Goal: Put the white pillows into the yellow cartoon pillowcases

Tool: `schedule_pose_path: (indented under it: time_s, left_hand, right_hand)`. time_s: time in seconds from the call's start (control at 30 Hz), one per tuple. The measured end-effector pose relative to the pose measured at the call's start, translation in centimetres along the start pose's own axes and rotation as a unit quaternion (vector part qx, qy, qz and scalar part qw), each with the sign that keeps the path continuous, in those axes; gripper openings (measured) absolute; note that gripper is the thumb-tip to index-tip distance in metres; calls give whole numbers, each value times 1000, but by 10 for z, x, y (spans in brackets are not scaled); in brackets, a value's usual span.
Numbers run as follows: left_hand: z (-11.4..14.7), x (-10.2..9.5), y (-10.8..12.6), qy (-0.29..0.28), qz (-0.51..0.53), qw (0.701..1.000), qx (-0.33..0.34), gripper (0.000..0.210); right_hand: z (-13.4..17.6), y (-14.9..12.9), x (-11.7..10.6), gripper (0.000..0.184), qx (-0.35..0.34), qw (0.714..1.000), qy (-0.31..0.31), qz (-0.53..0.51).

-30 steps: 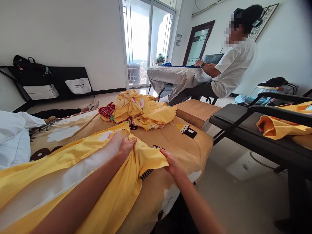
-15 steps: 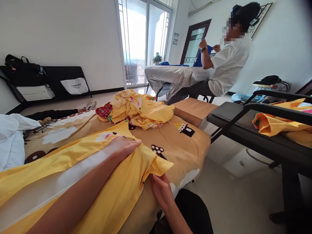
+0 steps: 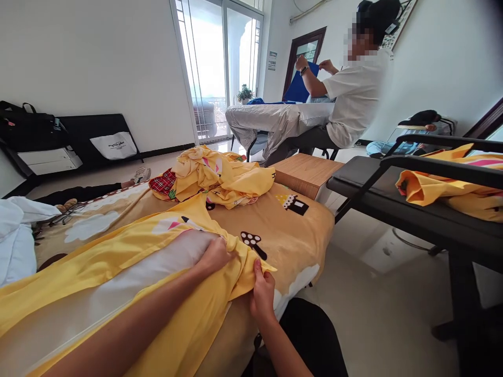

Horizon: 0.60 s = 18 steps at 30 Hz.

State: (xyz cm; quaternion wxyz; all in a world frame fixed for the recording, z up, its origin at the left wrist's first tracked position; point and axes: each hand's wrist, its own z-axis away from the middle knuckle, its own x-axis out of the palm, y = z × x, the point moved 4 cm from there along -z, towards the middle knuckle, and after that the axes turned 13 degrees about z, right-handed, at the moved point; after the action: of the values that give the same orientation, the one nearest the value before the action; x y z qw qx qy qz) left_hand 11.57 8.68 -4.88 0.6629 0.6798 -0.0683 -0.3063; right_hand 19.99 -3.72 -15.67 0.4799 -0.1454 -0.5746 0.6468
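A yellow printed cloth (image 3: pixel 173 340) with a white strip along it lies over the bed, running from the lower left to the middle. My left hand (image 3: pixel 215 255) is closed in a fist on a bunched part of it near its right end; most fingertips are hidden. At the pointed corner, my right hand (image 3: pixel 263 288) pinches the cloth, thumb on top. Just beyond, a crumpled heap of yellow cloth (image 3: pixel 223 178) with a red checked patch rests on the bed.
The bed has a brown patterned cover (image 3: pixel 291 235). A wooden box (image 3: pixel 306 173) and a black chair (image 3: pixel 361 183) holding more yellow cloth (image 3: pixel 432 188) stand to the right. A person in a white shirt (image 3: pixel 357 99) holds blue cloth (image 3: pixel 302 84) at a covered table (image 3: pixel 267 118). White bedding (image 3: pixel 19 235) lies left.
My left hand has gone from lying flat to a fist gripping the cloth. My right hand has risen from under the edge to the corner. The other person's blue cloth is higher.
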Motion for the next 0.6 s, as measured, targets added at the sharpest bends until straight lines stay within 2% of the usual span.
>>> schedule_pose_path:
  time_s: [0.13,0.2,0.27,0.43,0.6]
  left_hand:
    - [-1,-10,2,68,34,997,-16,28]
    - [-2,-16,4,89,67,993,-24,29]
    - [-3,-21,8,97,101,990,-33,35]
    - [-6,-30,24,60,144,984,-88,48]
    - [-1,-39,33,-30,148,977,-149,49]
  right_hand:
    - [2,-3,-6,40,59,994,34,-85]
    - [3,-5,-7,38,96,987,23,-126]
    - [6,-9,-7,34,112,981,-16,-155]
    - [16,-16,-5,31,99,960,-137,-221]
    - [19,-8,-11,38,112,964,-108,-215]
